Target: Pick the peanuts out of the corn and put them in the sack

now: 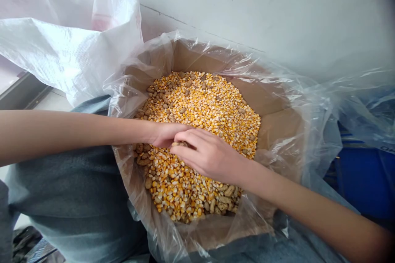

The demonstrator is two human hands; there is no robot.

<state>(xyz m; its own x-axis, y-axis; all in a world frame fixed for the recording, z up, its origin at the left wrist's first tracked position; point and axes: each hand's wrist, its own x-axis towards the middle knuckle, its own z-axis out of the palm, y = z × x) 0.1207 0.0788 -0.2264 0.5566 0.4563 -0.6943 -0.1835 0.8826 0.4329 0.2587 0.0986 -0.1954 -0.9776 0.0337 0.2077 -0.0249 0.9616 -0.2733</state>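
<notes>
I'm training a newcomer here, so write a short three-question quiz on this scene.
1. What is mixed with the dried yellow corn kernels? A: peanuts in the shell; B: walnuts; C: dried peas.
2. True or false: the cardboard box is lined with a clear plastic bag.
3. Where the two hands meet, which lies on top: the left hand or the right hand?

Key: 1. A. 2. True. 3. The right hand.

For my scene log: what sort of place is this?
Probably a grain storeroom or sorting area: a plastic-lined cardboard box of corn kernels and peanuts, a woven white sack beside it, a bare wall.
</notes>
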